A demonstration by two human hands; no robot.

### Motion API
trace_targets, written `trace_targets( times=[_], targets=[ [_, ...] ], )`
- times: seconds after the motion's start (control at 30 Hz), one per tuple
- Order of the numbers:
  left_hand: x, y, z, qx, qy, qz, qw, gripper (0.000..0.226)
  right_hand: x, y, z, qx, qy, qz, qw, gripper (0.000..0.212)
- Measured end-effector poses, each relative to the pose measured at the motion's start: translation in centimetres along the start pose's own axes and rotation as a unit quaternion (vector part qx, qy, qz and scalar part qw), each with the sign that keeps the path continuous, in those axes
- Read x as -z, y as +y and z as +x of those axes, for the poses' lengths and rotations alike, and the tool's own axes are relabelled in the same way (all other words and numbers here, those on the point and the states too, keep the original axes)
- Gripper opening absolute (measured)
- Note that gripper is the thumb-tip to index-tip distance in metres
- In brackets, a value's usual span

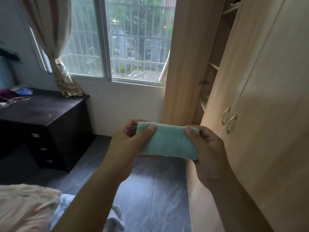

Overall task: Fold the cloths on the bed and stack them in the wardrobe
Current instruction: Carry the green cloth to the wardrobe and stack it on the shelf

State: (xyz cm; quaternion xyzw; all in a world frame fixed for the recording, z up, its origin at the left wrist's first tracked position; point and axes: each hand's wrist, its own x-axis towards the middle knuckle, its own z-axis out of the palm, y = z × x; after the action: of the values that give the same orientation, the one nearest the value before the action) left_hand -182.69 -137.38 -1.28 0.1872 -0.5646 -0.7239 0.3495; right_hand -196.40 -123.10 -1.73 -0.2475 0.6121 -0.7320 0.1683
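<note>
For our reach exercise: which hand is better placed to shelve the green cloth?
Likely the right hand: it grips the cloth end nearest the open wardrobe; the left hand is farther.

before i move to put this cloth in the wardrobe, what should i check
1. The green cloth is folded into a compact rectangle: ok.
2. The left hand grips its left end, thumb on top: ok.
3. The right hand grips its right end: ok.
4. The wardrobe door ahead stands open, with a shelf showing: ok.
5. Free room on that shelf: cannot tell, the inside is mostly hidden.
</note>
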Motion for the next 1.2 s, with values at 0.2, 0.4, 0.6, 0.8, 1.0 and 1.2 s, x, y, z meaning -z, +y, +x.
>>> trace_targets(
  times=[0.2,0.4,0.6,0.8,1.0,1.2],
  targets=[
    [0.8,-2.3,9.0,0.01,0.011,-0.008,1.0,0.026,-1.7,2.3,8.1,-0.01,0.013,-0.02,1.0,0.021],
    [2.7,-3.9,19.6,0.012,-0.002,-0.009,1.0,0.032,-5.1,4.0,17.1,-0.001,0.028,-0.055,0.998,0.039],
    [3.1,-3.6,30.3,0.014,-0.047,0.023,0.999,0.024,-7.2,4.5,25.7,0.01,0.067,-0.051,0.996,0.032],
    [1.2,-5.1,38.2,0.04,-0.08,0.025,0.996,0.035,-6.5,6.3,33.2,0.012,0.103,-0.061,0.993,0.029],
    [-2.1,-8.7,45.8,0.062,-0.092,0.029,0.993,0.037,-3.8,9.6,40.9,0.0,0.122,-0.055,0.991,0.046],
    [-5.5,-12.2,52.5,0.095,-0.098,0.048,0.989,0.027,-0.6,13.3,47.9,-0.032,0.132,-0.023,0.99,0.036]
  ],
)
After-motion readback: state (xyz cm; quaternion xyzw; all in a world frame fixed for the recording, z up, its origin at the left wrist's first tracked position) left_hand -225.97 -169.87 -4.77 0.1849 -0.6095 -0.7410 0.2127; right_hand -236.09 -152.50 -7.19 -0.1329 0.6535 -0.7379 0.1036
